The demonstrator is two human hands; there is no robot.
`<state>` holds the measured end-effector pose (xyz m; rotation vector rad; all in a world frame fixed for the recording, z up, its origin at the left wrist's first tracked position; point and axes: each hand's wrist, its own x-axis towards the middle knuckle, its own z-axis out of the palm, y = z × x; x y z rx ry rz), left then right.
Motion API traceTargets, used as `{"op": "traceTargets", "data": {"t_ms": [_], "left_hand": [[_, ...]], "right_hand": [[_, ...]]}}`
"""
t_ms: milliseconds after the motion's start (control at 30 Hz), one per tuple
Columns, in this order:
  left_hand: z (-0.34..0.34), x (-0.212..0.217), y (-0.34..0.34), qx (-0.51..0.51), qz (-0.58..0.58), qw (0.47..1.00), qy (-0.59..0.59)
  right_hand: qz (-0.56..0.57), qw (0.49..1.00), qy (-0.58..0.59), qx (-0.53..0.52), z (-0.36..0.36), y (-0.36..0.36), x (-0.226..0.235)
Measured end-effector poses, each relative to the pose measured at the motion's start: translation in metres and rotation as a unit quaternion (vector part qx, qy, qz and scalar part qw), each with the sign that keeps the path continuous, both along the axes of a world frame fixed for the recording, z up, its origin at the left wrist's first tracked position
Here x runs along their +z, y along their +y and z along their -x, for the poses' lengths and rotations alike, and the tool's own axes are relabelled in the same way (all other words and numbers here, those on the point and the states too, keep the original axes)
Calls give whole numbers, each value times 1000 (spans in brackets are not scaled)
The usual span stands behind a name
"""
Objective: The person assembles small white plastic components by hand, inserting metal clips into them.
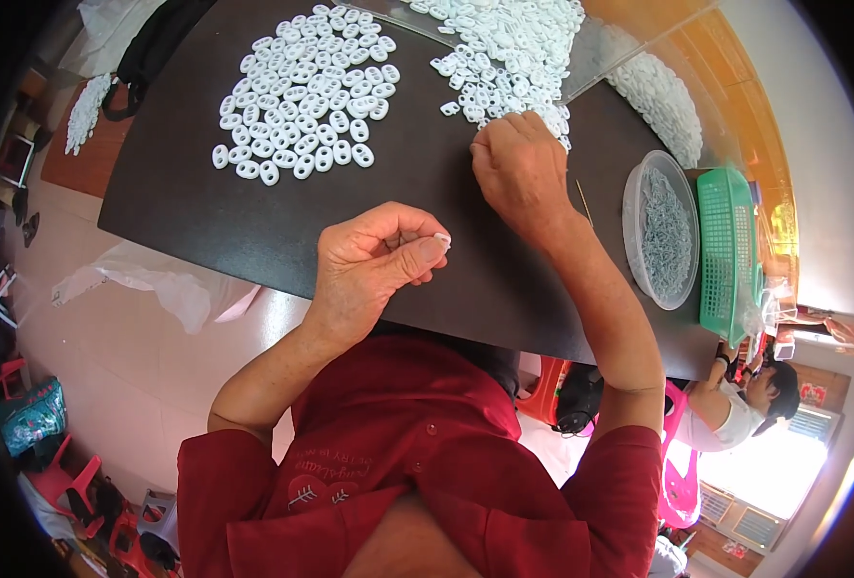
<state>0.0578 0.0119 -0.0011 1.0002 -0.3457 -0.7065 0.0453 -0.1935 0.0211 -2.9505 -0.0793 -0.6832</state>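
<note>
Person's L hand [371, 262] is just off centre toward 10 o'clock, thumb and index tips pinched narrow on a small white piece [443, 237], which sticks out at approx. 12 o'clock from centre; most of it is hidden by the thumb. R hand [523, 171] is at 1 o'clock, knuckles up, at the near edge of the heap of small white pieces [528, 43]; fingertips hidden, so can't tell if it's gripping anything. White two-holed ovals [302, 101] lie spread at 11 o'clock on the dark table [417, 173]. Thin gold-coloured rod [584, 203] at 2 o'clock, clear bowl [631, 236] of fine wiry bits between 2 and 3.

Handling: piece is prob. v. light, stiff, plastic-like, smooth enough to slip; thin parts might snap if forced. Best held by opp. outer edges, thumb vs. index, w/ light pressure.
</note>
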Motion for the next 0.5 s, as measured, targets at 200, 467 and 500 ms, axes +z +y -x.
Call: {"op": "traceTargets", "data": {"t_ms": [200,467,500], "left_hand": [[-2,7,-6,33,-6,999,10],[0,11,-16,66,8,998,13],[0,11,-17,66,-4,998,16]], "right_hand": [[-160,987,9,-21,25,15,17],[-510,848,147,12,52,27,33],[-512,846,148,12,52,27,33]]}}
